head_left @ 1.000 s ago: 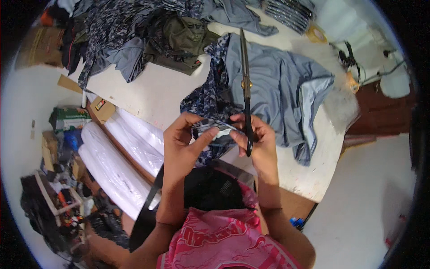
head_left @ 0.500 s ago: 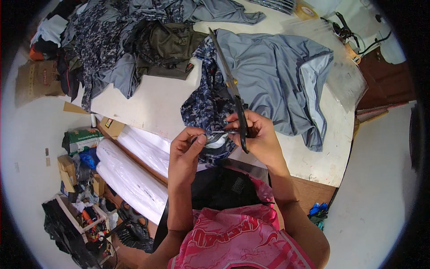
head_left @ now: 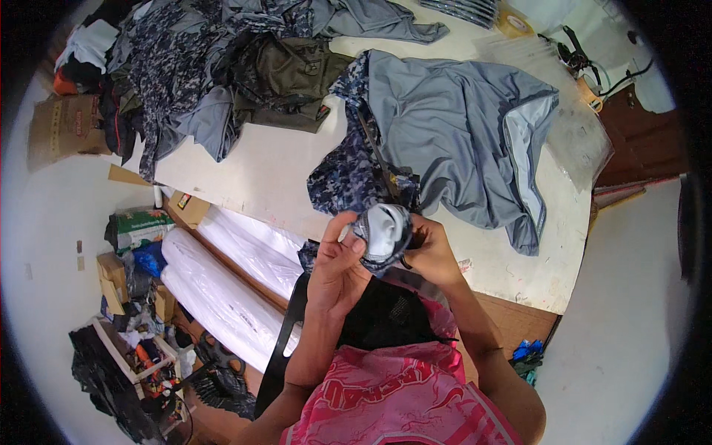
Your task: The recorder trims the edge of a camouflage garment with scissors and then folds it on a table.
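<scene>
Nearest: pink printed top [head_left: 386,393] of the person, black item [head_left: 382,315] just beyond it.

Left hand [head_left: 340,263]: narrow, thumb and fingers pinching the left edge of a bunched camouflage cloth end [head_left: 386,236]. Right hand [head_left: 436,254]: curled in against the right edge of the same cloth; its fingertips are partly hidden, so cannot tell what they close on. Cloth end is between the hands, raised over the table's near edge; its white-lined opening faces up toward the person.

Just beyond: scissors [head_left: 378,147], long axis near to far, blades pointing far and slightly left. Handles mostly hidden; grip on them cannot be told.

Farther, on the pale table [head_left: 271,170]: grey garment [head_left: 452,126], long axis left to right, camouflage part along its left side, white-lined open edge toward the right. White plastic-wrapped rolls [head_left: 222,297] to the left, running from near right to far left.

Farthest: clothing pile [head_left: 185,74] at far left, tape roll [head_left: 513,24] at far right.
</scene>
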The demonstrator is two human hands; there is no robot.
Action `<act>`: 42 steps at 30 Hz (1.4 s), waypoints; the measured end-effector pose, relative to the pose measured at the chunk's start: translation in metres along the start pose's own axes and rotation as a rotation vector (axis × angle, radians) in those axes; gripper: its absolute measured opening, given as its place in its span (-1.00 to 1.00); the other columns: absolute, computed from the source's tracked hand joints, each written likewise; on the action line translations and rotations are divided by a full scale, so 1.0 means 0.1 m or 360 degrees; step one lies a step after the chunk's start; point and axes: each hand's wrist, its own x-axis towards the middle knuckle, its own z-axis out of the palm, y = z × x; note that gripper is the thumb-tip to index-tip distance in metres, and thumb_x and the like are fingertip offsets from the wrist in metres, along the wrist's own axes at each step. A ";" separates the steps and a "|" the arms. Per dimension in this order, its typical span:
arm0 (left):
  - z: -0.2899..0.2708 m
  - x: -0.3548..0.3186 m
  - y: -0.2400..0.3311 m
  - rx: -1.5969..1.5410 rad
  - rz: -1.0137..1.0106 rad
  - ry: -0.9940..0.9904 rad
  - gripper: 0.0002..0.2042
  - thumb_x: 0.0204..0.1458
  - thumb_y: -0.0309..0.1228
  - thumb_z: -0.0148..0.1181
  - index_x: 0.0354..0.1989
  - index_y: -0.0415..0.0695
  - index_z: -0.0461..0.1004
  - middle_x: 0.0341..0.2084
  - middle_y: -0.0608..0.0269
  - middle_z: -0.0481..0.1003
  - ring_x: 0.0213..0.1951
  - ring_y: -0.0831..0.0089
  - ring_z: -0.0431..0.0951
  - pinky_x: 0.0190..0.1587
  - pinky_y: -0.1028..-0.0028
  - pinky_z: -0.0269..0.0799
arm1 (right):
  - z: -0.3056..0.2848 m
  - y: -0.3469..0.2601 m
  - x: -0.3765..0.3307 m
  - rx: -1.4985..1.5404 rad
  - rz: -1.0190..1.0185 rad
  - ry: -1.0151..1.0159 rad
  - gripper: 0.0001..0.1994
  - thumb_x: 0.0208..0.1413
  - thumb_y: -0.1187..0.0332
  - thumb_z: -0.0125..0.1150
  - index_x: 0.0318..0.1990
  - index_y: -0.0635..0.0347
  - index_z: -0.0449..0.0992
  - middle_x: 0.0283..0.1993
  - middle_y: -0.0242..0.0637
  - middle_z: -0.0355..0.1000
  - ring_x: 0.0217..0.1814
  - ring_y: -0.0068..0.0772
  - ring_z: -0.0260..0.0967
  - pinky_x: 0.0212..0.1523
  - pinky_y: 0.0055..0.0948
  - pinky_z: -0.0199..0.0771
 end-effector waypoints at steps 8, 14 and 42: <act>0.11 0.16 0.10 -0.0028 0.0218 0.0028 -0.54 0.02 -0.75 0.05 0.15 -0.21 0.31 -0.02 0.05 0.45 0.03 0.37 0.46 0.12 0.37 0.34 | -0.09 -0.10 -0.23 -0.0105 0.0104 0.0423 -0.84 -0.04 0.52 0.32 -0.48 0.30 0.41 -0.70 -0.44 0.29 -0.79 -0.69 0.15 -0.78 -0.67 0.06; 0.21 0.29 0.14 0.0135 0.0558 0.0032 -0.51 -0.01 -0.81 0.04 0.16 -0.31 0.28 0.01 0.09 0.44 0.02 0.43 0.45 0.06 0.49 0.39 | -0.21 -0.08 -0.46 -0.0288 -0.0160 0.0437 -0.76 -0.17 0.46 0.46 -0.51 0.31 0.43 -0.69 -0.47 0.30 -0.73 -0.74 0.17 -0.71 -0.69 0.08; 0.47 0.27 0.20 0.1077 0.1183 -0.0282 -0.36 -0.04 -0.90 -0.02 0.29 -0.34 0.06 0.25 0.08 0.13 0.20 0.33 0.24 0.10 0.45 0.33 | -0.02 -0.17 -0.60 -0.1567 -0.0905 0.0509 -0.52 -0.43 0.08 0.61 -0.65 0.10 0.33 -0.76 -0.50 0.22 -0.77 -0.61 0.15 -0.73 -0.62 0.10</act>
